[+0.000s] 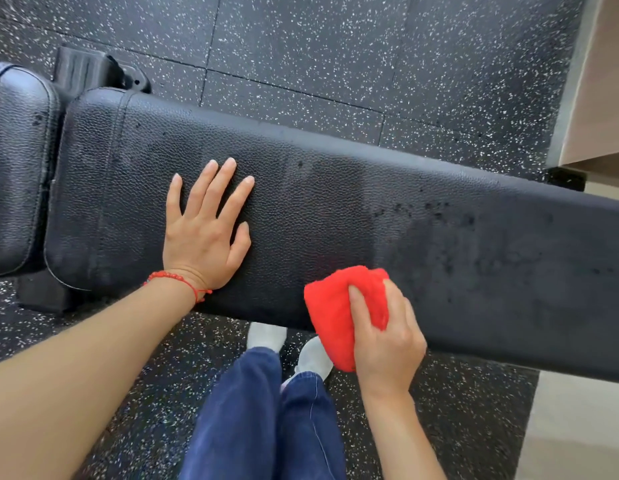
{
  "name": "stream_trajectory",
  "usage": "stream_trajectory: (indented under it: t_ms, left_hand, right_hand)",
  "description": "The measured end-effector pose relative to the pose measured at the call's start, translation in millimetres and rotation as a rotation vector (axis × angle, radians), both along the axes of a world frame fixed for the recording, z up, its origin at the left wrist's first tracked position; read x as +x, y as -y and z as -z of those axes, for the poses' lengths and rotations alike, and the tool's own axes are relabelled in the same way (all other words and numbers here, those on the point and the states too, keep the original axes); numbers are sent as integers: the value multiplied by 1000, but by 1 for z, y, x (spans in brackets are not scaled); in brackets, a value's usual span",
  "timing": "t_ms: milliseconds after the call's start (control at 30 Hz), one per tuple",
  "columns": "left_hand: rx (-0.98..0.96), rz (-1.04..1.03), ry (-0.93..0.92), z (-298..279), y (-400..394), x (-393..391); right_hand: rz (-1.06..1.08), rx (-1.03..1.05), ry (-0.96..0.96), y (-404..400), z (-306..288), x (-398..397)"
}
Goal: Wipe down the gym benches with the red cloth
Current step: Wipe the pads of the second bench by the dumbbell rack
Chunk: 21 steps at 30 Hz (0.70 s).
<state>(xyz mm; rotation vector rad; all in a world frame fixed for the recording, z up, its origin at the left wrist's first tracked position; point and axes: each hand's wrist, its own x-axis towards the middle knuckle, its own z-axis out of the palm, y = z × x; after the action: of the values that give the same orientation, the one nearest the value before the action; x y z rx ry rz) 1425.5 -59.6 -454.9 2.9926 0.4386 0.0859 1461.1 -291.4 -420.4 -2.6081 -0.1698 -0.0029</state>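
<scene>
A long black padded gym bench (335, 202) runs across the view from left to right, its textured surface speckled with dark wet spots toward the right. My left hand (204, 230) lies flat on the pad with fingers spread, a red string bracelet at the wrist. My right hand (387, 337) grips the folded red cloth (335, 313) and holds it against the bench's near edge, to the right of my left hand.
A separate black seat pad (17, 168) adjoins the bench at the left, with a black frame foot (90, 69) behind it. Speckled black rubber floor (335, 64) surrounds the bench. My legs in blue trousers (266, 420) stand below. A beige wall edge (599, 81) is at the right.
</scene>
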Motion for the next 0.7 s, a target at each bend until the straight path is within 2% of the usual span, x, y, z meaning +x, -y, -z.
stream_trajectory:
  t_ms: [100, 267, 400, 533, 700]
  left_hand:
    - [1, 1, -2, 0, 0, 0]
    - [6, 5, -19, -1, 1, 1]
    - [-10, -34, -6, -1, 7, 3]
    - [-38, -99, 35, -12, 37, 16]
    - [-152, 36, 34, -20, 113, 43]
  right_hand:
    - [-13, 3, 23, -5, 4, 25]
    - [93, 40, 46, -22, -4, 92]
    - [138, 2, -17, -34, -8, 143]
    - [160, 12, -18, -28, -9, 136]
    - [111, 28, 4, 10, -5, 88]
